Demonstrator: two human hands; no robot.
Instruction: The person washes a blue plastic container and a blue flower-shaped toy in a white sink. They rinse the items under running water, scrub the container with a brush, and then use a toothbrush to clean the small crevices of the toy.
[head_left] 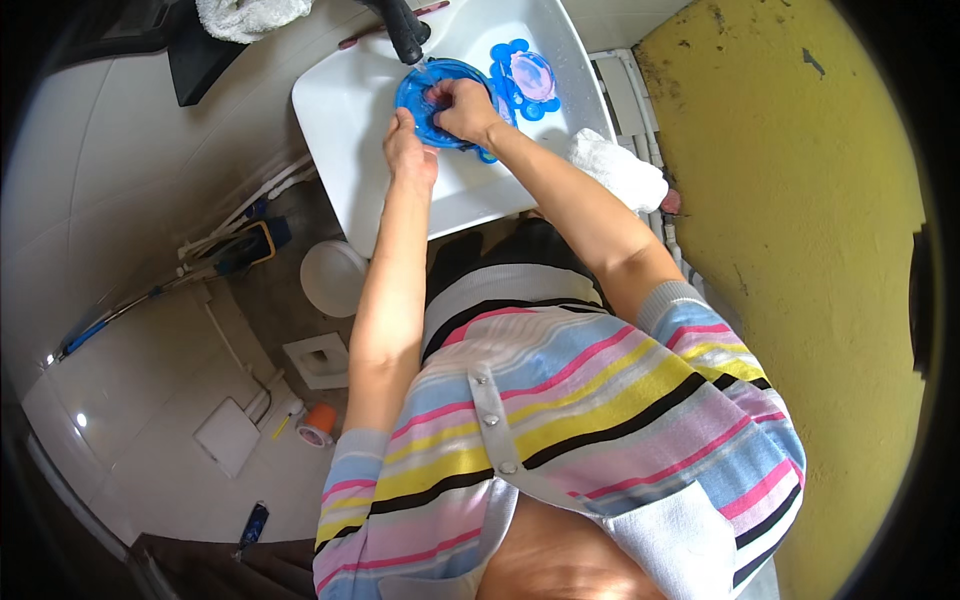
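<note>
A round blue dish (413,97) is tilted beneath the dark tap (405,45), where a little water seems to run in. My left hand (408,152) grips its near left rim, thumb up along the side. Inside the dish, the fingers of my right hand (466,110) are bent and bunched together against its inner surface; whatever they may pinch is hidden. To the right, a blue piece with a scalloped edge and pinkish middle (532,77) lies in the white sink (350,120). Part of another blue and pink piece shows behind my right hand.
A white towel (615,168) hangs at the sink's right edge, beside pipes and a yellow wall (790,250). Another white cloth (250,15) lies at upper left. Below are a white round basin (333,278), a long-handled mop (240,250) and an orange container (318,420).
</note>
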